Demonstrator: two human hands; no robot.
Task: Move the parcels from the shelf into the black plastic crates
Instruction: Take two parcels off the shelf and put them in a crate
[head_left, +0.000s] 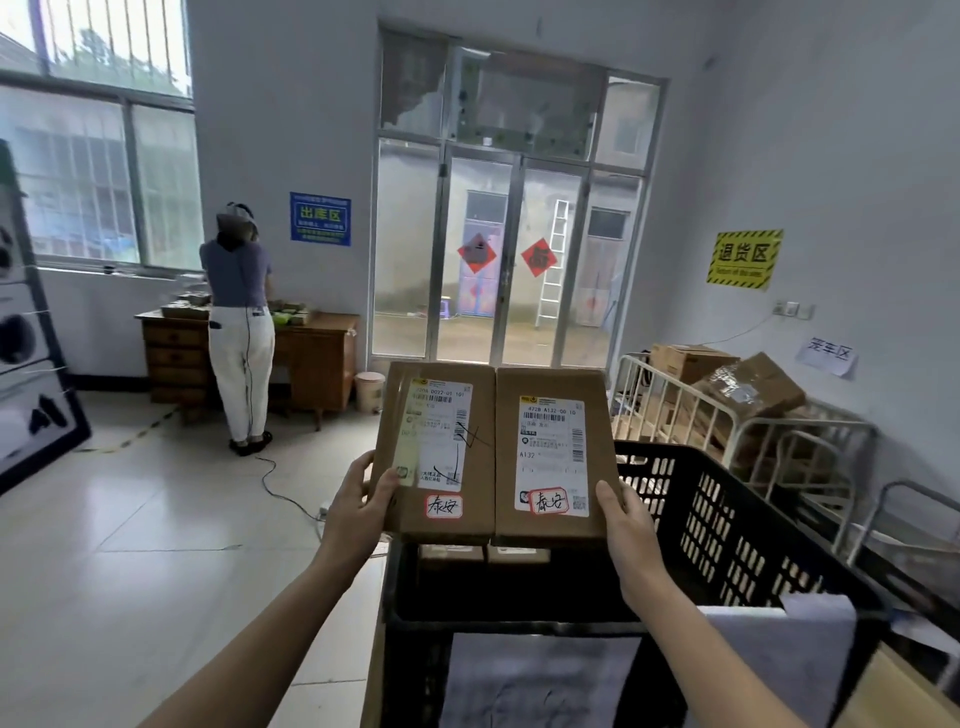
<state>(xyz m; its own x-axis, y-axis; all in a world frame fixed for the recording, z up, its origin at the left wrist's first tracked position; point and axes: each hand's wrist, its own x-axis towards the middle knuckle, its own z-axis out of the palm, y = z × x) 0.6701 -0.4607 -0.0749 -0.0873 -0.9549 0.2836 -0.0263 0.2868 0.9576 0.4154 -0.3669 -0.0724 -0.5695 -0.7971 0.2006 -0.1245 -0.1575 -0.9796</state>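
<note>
The black plastic crate (727, 525) is sitting directly below the two parcels, its opening facing up. The left parcel (434, 452) and right parcel (553, 457) are hovering side by side, long axes running near to far. The left hand (358, 512) and right hand (626, 525) are each clamping a near outer corner, fingers closed around cardboard.
</note>
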